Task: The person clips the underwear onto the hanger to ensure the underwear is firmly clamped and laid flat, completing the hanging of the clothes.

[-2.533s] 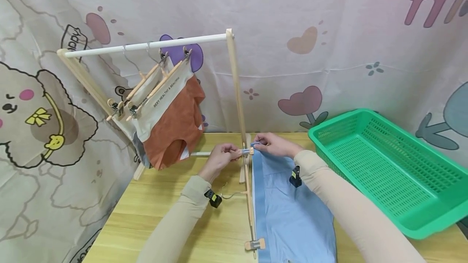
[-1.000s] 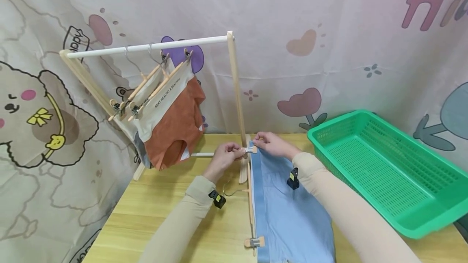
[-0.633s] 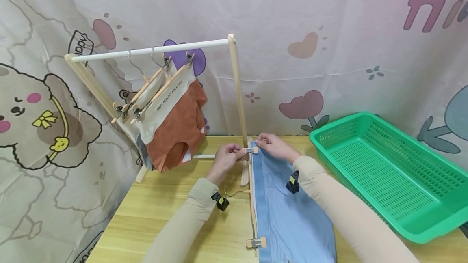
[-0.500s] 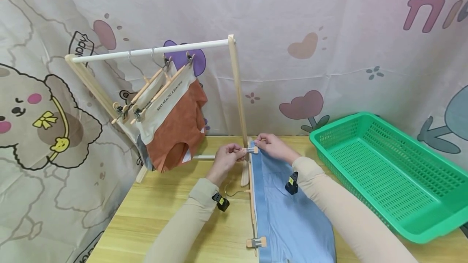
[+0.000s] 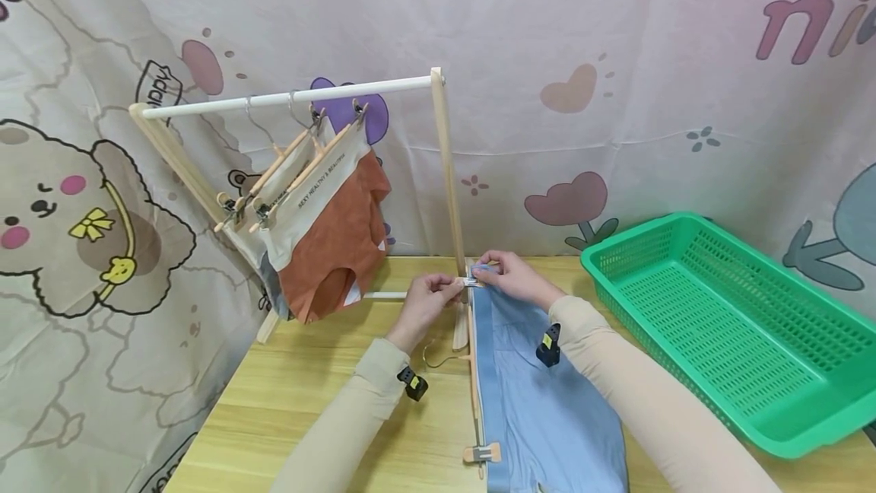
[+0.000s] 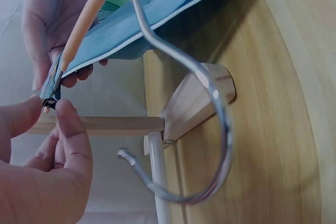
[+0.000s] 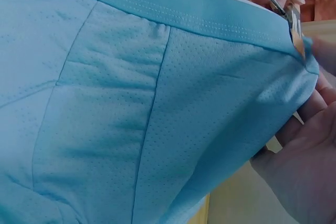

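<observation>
Light blue boxer briefs (image 5: 547, 394) lie with their waistband along a wooden clip hanger (image 5: 474, 383). The near clip (image 5: 482, 453) grips the waistband. At the far end, my left hand (image 5: 423, 306) pinches the other clip (image 5: 471, 282) between thumb and fingers. My right hand (image 5: 516, 278) holds the waistband's far corner right beside that clip, the fabric bunched up between thumb and fingers. In the right wrist view this clip's tip lies over the waistband edge. The hanger's metal hook (image 6: 223, 129) points left, beneath my left wrist.
A wooden rack (image 5: 446, 166) stands behind, its white top rail (image 5: 294, 97) carrying two hangers with clipped underpants, the front pair rust and cream (image 5: 338, 234). At the right sits a green plastic basket (image 5: 712, 333). Beneath is a wood-grain table (image 5: 246, 409).
The waistband corner, flat beside the far clip half a second ago, is now raised and bunched in my right fingers, partly covering the clip. My left hand keeps its pinch on the clip.
</observation>
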Tool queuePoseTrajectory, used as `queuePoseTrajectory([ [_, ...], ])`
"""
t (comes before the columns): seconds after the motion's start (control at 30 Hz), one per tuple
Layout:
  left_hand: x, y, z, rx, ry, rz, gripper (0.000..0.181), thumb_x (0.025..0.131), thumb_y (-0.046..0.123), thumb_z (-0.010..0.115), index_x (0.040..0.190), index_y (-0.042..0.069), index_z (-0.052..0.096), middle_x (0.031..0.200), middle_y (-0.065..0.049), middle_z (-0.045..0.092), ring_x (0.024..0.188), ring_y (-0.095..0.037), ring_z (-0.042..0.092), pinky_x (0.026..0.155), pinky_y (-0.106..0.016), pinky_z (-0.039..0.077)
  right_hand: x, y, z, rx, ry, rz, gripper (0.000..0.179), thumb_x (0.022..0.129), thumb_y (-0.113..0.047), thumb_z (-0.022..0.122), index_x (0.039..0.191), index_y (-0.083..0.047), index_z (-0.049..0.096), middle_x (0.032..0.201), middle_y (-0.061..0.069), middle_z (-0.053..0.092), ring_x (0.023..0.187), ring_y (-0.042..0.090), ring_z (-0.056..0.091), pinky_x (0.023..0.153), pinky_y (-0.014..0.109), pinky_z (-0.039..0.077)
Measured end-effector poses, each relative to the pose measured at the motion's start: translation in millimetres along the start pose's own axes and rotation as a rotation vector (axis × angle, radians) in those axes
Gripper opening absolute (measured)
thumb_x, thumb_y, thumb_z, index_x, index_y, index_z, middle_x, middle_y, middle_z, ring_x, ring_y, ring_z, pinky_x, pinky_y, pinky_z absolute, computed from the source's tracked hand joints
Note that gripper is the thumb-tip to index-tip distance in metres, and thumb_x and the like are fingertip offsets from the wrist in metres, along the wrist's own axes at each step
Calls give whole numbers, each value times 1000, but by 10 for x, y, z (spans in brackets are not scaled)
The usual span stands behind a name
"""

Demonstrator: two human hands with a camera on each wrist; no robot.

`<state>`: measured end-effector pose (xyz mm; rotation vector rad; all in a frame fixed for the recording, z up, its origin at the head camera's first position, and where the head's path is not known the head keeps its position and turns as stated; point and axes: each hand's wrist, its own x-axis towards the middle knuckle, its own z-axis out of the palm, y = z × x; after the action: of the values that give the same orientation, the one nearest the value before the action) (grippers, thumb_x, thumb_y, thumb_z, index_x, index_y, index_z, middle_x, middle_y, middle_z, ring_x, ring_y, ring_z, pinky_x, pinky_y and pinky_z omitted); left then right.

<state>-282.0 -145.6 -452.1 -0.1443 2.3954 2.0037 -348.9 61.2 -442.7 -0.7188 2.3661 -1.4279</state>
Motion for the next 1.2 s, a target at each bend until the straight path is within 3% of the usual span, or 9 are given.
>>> queuePoseTrajectory([
  [0.17, -115, 29, -39, 162, 31, 57, 27, 102, 21, 75, 117, -2, 75, 106, -20, 75, 92, -24, 71, 88, -38, 63, -6, 38, -11, 21, -27, -14, 25, 107, -22, 67, 124, -3, 66, 71, -3, 61, 63, 11, 46, 63, 26, 37],
  [0.3, -390, 99, -115, 347, 84, 135, 19, 100, 24, 77, 100, 5, 73, 88, -5, 69, 76, -13, 60, 68, -23, 52, 7, 78, -16, 27, -20, -26, 25, 108, -22, 67, 125, -3, 67, 72, -4, 61, 63, 11, 43, 61, 26, 35],
  [0.37, -579, 111, -151, 405, 58, 156, 19, 100, 23, 77, 89, 8, 72, 77, -2, 65, 67, -12, 55, 61, -22, 48, 4, 81, -22, 28, -12, -29, 25, 108, -21, 67, 125, -3, 67, 71, -4, 60, 62, 11, 41, 61, 26, 34],
  [0.47, -865, 41, -182, 455, -62, 131, 29, 102, 26, 75, 81, 6, 72, 67, 1, 61, 58, -10, 50, 52, -21, 42, -6, 66, -32, 34, -1, -24, 25, 107, -20, 67, 125, -2, 67, 71, -5, 60, 61, 11, 40, 60, 25, 33],
  [0.63, -1249, -208, -136, 460, -288, 6, 34, 101, 36, 75, 88, 5, 75, 71, -7, 71, 53, -13, 59, 49, -23, 46, -1, 63, -44, 54, 1, -17, 25, 108, -20, 67, 125, -2, 65, 70, -5, 58, 60, 10, 38, 58, 25, 31],
  [0.77, -1409, -390, -13, 365, -369, -17, 23, 100, 28, 78, 93, 7, 79, 77, -11, 75, 58, -13, 63, 53, -21, 49, -1, 66, -63, 55, 10, -12, 24, 108, -20, 67, 124, -3, 65, 70, -5, 58, 60, 10, 38, 59, 25, 31],
  [0.97, -1512, -538, 109, 233, -370, -33, 10, 96, 9, 77, 92, 1, 77, 79, 1, 67, 66, -4, 55, 58, -15, 44, -20, 57, -96, 48, 29, -18, 25, 107, -20, 68, 124, -2, 66, 69, -4, 56, 61, 10, 38, 59, 25, 32],
  [1.1, -1539, -549, 54, 248, -338, -32, 10, 99, 10, 73, 92, 3, 71, 80, 2, 63, 68, -6, 54, 60, -18, 44, -33, 73, -124, 67, 46, -32, 25, 108, -19, 67, 124, 0, 64, 69, -5, 58, 60, 8, 36, 58, 25, 31],
  [1.2, -1536, -512, -68, 293, -315, 6, 11, 102, 14, 70, 94, 7, 69, 83, 2, 63, 72, -6, 56, 64, -20, 47, -28, 119, -172, 77, 72, -31, 26, 108, -20, 66, 124, 0, 64, 80, 2, 73, 66, 7, 48, 62, 25, 36],
])
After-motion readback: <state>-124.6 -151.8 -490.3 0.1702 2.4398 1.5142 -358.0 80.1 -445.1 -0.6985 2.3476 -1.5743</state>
